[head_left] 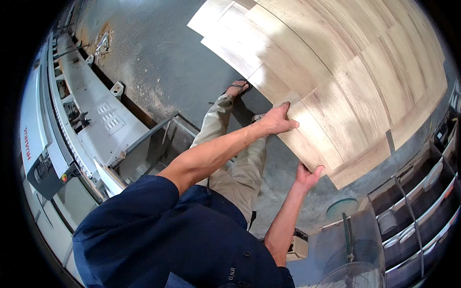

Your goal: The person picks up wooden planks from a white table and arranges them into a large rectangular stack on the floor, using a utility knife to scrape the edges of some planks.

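A wood-grain board [309,139] in pale tan lies at the near-left end of a wide layer of similar planks [336,48]. My left hand [280,119] is closed on this board's left corner, thumb toward the top face. Farther right along the same near edge, my right hand [308,176] grips it with the thumb up at the edge and the other fingers mostly hidden beneath. Seams run between the planks, and their left ends are stepped. What supports them underneath is hidden.
A long grey-white machine [96,105] stands on the left, with a metal-framed stand [163,139] beside my leg. Dark shelving [418,206] with divided compartments is at the lower right, near a round green-rimmed disc on a post [346,225]. My sandalled foot [236,88] rests on the grey floor [163,53].
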Demonstrator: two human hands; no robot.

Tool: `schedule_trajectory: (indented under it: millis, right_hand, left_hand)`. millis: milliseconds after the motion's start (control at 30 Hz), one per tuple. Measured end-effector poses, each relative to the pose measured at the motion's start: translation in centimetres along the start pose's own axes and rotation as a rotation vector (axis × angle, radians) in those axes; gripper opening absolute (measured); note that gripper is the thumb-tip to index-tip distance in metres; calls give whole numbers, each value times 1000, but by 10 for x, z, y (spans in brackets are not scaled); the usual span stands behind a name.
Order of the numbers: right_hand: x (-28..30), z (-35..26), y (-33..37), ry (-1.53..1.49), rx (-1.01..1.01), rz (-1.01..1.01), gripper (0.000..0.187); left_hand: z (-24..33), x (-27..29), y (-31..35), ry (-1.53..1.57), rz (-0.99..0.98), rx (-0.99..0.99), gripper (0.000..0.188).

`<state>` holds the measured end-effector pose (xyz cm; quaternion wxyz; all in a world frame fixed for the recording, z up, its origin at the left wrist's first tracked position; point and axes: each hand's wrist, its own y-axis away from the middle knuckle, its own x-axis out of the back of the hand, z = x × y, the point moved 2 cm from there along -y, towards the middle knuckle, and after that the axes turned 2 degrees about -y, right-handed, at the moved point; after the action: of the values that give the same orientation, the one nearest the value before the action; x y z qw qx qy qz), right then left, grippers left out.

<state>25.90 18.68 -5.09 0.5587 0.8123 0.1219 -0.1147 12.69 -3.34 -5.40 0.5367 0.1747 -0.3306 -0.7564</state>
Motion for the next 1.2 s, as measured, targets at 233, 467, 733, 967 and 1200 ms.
schedule_trajectory:
  millis: [233,467,733,967,1200]
  right_hand:
    - [5,1,-6,-134,21,-6,47]
    - [9,16,7,-329,12,-153,53]
    - [91,37,-39,-557,91,-863,83]
    - [-2,7,-22,-580,-37,103,90]
    - [-5,8,-20,-713,-40,41,94]
  left_hand:
    - [-9,-1,-9,67,-72,100,93]
    - [34,3,9,89,-7,93,85]
    - [74,-47,40,-1118,24,-664,74]
    - [81,-83,-12,-1410,-48,-872,85]
    - [75,-85,-22,-1542,-34,-925,90]
